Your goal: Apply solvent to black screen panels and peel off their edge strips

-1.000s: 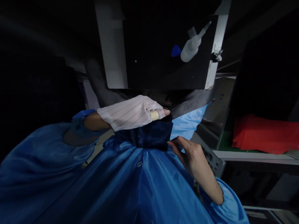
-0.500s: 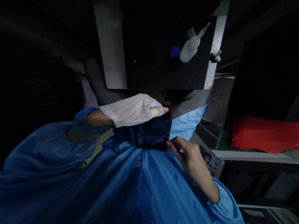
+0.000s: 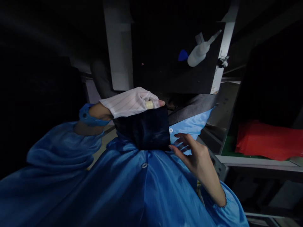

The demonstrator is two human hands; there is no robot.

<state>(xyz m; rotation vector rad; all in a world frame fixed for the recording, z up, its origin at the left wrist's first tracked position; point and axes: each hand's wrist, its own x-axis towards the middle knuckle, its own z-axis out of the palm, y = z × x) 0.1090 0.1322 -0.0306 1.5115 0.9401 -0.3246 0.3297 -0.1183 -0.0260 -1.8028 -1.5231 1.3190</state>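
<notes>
My left hand (image 3: 137,102) wears a white striped glove, with a pale yellow wrap around one finger. It is closed on the upper edge of a dark, smooth rectangular panel (image 3: 144,129), held just in front of my body. My bare right hand (image 3: 193,151) is at the panel's lower right corner. Its thumb tip is at the edge, while the other fingers are spread and lifted away. What the panel is made of cannot be told in this dim light, and its underside is hidden.
Ahead is a dark work surface (image 3: 165,75) with pale side rails. On it stand a white squeeze bottle (image 3: 197,56) with a long nozzle and a small blue piece (image 3: 183,55). Red sheets (image 3: 267,140) lie on a shelf at right. Blue clothing with a button covers my lap.
My right fingers, pinched at the panel's edge before, have spread apart. My left hand has risen slightly with the panel, showing more of its face. The whole view has shifted a little.
</notes>
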